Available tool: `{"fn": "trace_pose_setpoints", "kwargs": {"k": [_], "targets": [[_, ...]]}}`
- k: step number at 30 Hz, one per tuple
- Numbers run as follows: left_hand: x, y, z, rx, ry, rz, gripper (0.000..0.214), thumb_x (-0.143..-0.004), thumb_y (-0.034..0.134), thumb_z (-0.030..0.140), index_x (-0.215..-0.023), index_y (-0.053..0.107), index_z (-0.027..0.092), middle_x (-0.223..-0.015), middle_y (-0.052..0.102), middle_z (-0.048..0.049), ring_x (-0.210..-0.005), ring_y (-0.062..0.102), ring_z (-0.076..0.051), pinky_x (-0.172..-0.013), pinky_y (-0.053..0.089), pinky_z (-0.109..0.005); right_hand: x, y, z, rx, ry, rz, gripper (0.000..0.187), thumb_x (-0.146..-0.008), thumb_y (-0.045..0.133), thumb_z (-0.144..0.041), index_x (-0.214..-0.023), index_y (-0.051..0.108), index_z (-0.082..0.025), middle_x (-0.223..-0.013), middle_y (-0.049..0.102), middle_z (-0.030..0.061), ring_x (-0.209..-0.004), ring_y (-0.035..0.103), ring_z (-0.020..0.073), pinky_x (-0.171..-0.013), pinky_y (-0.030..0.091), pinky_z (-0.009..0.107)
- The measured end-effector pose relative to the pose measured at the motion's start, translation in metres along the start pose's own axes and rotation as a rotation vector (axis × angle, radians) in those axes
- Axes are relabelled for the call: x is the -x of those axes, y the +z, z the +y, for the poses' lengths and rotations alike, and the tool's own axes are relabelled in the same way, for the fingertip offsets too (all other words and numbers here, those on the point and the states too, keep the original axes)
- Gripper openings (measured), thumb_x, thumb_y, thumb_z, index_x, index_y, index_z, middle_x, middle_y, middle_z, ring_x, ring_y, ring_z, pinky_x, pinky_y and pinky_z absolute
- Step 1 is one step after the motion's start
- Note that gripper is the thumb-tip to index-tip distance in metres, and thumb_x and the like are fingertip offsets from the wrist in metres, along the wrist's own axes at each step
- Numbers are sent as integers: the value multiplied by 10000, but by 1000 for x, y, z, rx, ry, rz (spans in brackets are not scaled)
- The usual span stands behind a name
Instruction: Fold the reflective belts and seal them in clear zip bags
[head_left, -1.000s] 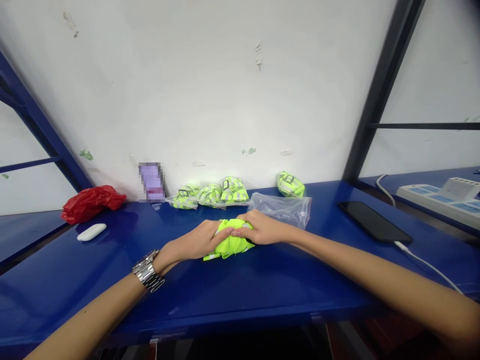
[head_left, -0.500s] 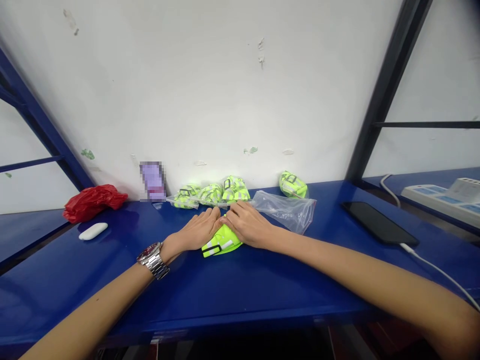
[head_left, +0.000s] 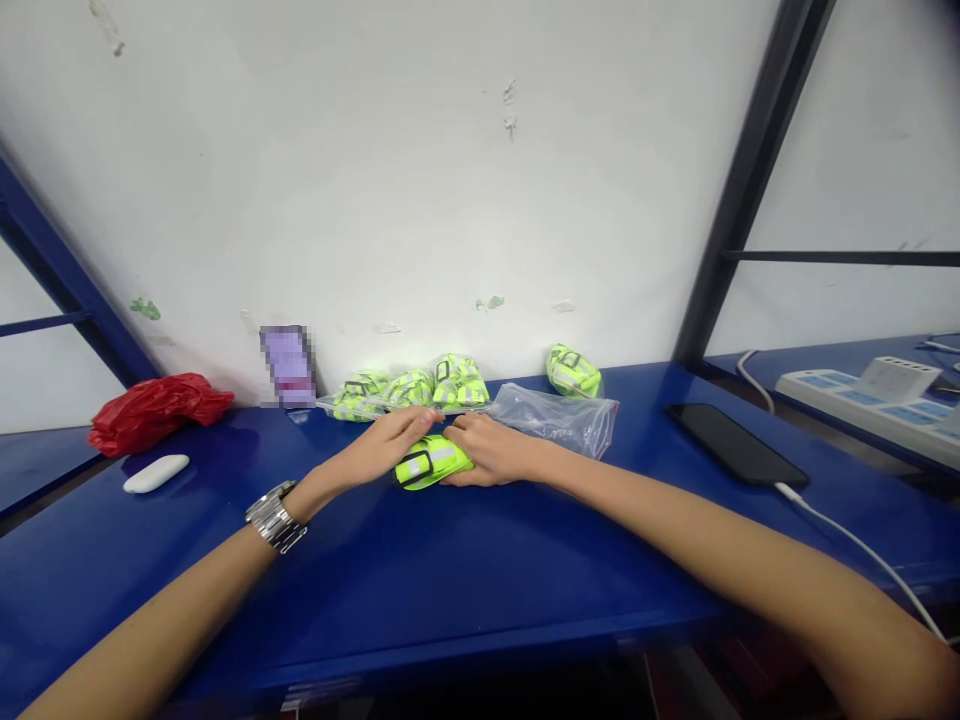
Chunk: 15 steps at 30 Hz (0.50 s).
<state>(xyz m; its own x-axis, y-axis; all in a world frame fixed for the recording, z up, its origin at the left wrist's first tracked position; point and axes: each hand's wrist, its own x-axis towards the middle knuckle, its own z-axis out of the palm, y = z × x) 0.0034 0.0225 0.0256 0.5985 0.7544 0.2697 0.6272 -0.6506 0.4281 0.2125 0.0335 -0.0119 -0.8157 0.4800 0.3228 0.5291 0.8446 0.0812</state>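
Observation:
A neon-yellow reflective vest [head_left: 433,462], folded into a small bundle with pale reflective strips and a black-edged patch, is between my hands on the blue table. My right hand [head_left: 491,450] grips its right side, fingers curled over the top and round the edge. My left hand [head_left: 384,445] holds the vest at its far left side, the thumb near the right fingertips; some of its fingers are hidden. Just beyond my right hand is a clear plastic bag [head_left: 559,415], lying flat.
Several bagged yellow vests [head_left: 459,382] lie along the wall, with another vest bundle [head_left: 572,372] farther right. A red plastic bag [head_left: 159,408], a white case [head_left: 156,474] and an upright phone [head_left: 289,368] are left. A black phone [head_left: 735,443] on a cable and a power strip [head_left: 862,400] are right.
The vest is now a more compact bundle, its patch turned more toward me. My hands have moved slightly apart, and the right hand now wraps round the bundle's side. The view has shifted a little.

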Motion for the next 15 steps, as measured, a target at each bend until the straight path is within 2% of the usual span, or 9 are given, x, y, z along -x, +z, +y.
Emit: {"fn": "trace_pose_setpoints", "kwargs": {"k": [3,6,10,15], "targets": [[11,-5,12,-294,178,-34,539,-923,416,573,-1311,512,212,-1347,530,-117,-1230,485,-285,-1029,374,-445,-1,-5,1,-182,-18,13,383,-833,605,-459,-991,579,-111,-853,611,86,-728,548,193,-691,427,312],[22,-5,25,-518,333,-35,585,-920,421,574,-1357,472,188,-1303,551,-144,-1189,499,-308,-991,384,-475,-1,-12,-2,-359,-27,-6,219,-815,614,-379,-789,579,-165,-674,550,-19,-571,470,116,-585,358,243],[30,-1,36,-624,380,-34,547,-980,330,475,-1396,408,128,-1232,591,-158,-1088,550,-293,-930,414,-464,0,-20,-7,-500,36,-14,280,-762,636,-370,-618,507,-168,-530,443,-60,-489,366,77,-502,277,224],[30,6,32,-653,416,57,591,-960,383,489,-1453,310,172,-1412,451,-172,-1212,487,-319,-970,401,-471,0,-21,-4,-699,178,-4,231,-716,638,-301,-593,501,-162,-525,446,-61,-488,379,68,-461,287,201]]}}
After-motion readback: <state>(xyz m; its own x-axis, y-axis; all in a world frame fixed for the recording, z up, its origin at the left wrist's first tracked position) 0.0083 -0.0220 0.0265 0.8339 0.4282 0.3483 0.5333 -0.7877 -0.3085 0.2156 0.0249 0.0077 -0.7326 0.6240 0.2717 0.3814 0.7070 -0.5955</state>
